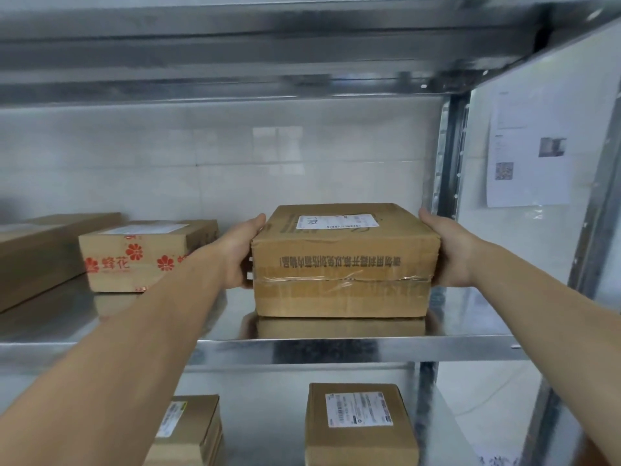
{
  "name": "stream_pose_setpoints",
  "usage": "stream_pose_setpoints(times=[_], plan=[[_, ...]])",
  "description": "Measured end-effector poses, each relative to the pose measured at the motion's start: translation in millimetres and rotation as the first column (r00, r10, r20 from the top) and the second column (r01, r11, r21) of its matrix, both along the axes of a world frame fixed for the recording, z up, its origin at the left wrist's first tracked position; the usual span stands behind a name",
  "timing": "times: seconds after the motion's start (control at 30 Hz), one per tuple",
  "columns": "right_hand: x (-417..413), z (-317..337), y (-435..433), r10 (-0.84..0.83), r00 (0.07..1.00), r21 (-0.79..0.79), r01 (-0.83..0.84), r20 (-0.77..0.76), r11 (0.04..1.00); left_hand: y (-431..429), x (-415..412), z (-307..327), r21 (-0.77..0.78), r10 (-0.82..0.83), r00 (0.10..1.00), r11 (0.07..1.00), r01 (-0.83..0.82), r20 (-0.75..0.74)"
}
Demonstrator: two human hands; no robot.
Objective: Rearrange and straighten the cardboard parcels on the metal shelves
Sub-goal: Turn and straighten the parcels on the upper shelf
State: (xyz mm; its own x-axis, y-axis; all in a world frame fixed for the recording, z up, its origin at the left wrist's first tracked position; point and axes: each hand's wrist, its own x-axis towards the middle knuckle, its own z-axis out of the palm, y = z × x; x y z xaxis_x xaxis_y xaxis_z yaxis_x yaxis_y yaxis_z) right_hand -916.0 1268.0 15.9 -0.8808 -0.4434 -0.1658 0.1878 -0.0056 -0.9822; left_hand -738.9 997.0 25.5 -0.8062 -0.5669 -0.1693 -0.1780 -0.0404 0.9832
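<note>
1. Centre of frame, middle shelf [336, 346]: taped parcel [342, 264], white label on top, printed line on its front face upside down. Its bottom edge meets its own reflection, so it appears to rest on the metal, close to the front lip.
2. Left hand [240, 253] grips the parcel's left side, thumb along the top edge. Right hand [443, 250] grips the right side, thumb over the top corner; its fingers are hidden behind the box. Both hands full, nothing else held.
3. Left of frame, same shelf: flower-printed parcel [144, 257] sits further back, apart from the held one. A long flat parcel [40, 253] lies at an angle at the left edge.
4. Bottom of frame, lower shelf: two labelled parcels [359, 428], well apart.
5. Judgement: step in hand is placing or squaring the taped parcel; it looks nearly parallel to the shelf lip.
6. Next move likely calls for an even two-sided push backward, avoiding the upright post [447, 156] near the right hand, then attention to the angled parcel.
</note>
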Motion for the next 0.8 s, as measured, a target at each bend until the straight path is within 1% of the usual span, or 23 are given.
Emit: stream_pose_setpoints(times=[0.2,0.4,0.57,0.8], plan=[[-4.2,0.1,-2.5,0.003,1.0,-0.013,-0.003,0.011,1.0,-1.5,-0.8,4.6,-0.021,-0.015,1.0,1.0,0.015,0.012],[-0.5,8.0,-3.8,0.026,1.0,-0.029,-0.025,0.016,0.999,-6.0,2.5,9.4,-0.005,-0.021,1.0,1.0,0.021,-0.001],[10.7,17.0,-1.7,0.029,0.997,-0.037,-0.032,-0.077,0.999,-3.4,9.1,16.7,-0.003,0.011,0.995,1.0,-0.012,-0.096],[14.0,20.0,3.1,0.083,0.98,-0.068,-0.097,-0.179,0.993,3.7,7.0,20.2,0.06,-0.019,0.975,0.998,0.033,-0.222]])
